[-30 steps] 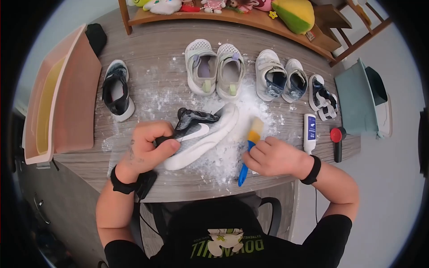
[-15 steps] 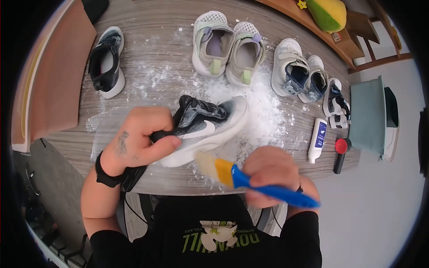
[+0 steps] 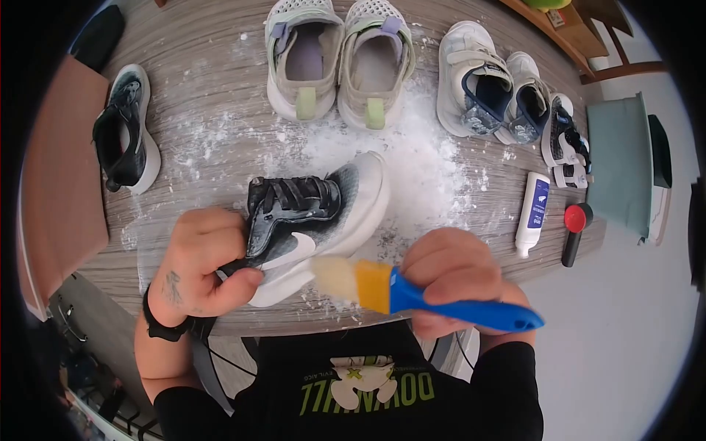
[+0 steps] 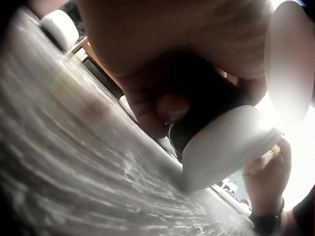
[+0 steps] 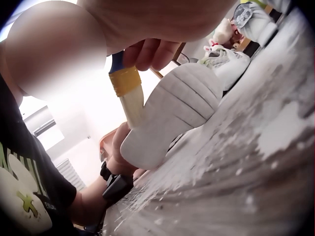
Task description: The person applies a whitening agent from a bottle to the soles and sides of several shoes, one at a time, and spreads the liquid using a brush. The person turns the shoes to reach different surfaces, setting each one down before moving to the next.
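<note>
In the head view my left hand (image 3: 209,261) grips the heel of a black and grey sneaker (image 3: 294,246) with a white swoosh and thick white sole. The sneaker is tilted, its toe pointing away to the right. My right hand (image 3: 454,279) holds a paintbrush (image 3: 412,294) with a blue handle and yellow ferrule. Its pale bristles (image 3: 332,275) are right at the sole's side edge. From the right wrist view, the bristles lie against the rim of the sneaker's white outsole (image 5: 182,101). The left wrist view shows the white heel (image 4: 229,147) below my left fingers.
White powder (image 3: 412,162) is scattered across the wooden table. The matching sneaker (image 3: 129,132) stands at left beside a pink bin (image 3: 62,191). Several more shoes line the far side. A white tube (image 3: 532,213), a red and black tool (image 3: 576,228) and a teal bin (image 3: 621,169) are at right.
My right hand has turned the brush from upright to lying sideways and brought its bristles left to the sneaker's sole. The left hand keeps its grip on the heel. The head view has shifted.
</note>
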Demonstrator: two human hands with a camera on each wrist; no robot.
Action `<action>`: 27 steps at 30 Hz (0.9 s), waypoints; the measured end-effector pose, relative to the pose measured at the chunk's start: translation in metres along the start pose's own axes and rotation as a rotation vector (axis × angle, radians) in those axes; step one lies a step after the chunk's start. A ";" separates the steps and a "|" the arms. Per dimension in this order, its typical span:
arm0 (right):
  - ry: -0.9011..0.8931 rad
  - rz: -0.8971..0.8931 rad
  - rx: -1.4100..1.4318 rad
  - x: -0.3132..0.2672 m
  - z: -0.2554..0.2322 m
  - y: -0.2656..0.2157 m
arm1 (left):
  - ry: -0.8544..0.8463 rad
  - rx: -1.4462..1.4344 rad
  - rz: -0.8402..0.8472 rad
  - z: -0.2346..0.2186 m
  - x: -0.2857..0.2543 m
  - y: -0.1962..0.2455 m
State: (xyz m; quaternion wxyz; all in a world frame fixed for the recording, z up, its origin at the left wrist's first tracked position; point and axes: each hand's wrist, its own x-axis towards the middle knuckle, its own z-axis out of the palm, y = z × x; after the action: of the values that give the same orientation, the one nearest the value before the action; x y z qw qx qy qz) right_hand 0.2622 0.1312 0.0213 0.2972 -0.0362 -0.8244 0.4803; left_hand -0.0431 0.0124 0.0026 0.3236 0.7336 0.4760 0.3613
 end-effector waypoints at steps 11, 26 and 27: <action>0.581 -0.016 -0.023 -0.010 -0.009 0.035 | 0.030 -0.008 -0.028 0.001 0.000 0.000; 0.283 -0.048 0.275 -0.009 0.000 0.018 | 0.054 -0.006 -0.020 0.006 -0.004 -0.003; 0.337 -0.036 0.222 -0.011 0.000 0.021 | 0.055 -0.011 -0.023 0.006 -0.005 -0.003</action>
State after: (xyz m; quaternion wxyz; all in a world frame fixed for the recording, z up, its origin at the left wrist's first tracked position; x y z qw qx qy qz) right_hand 0.2665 0.1382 -0.0008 0.4417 -0.0682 -0.7056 0.5499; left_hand -0.0405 0.0082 -0.0043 0.3184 0.7162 0.4911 0.3801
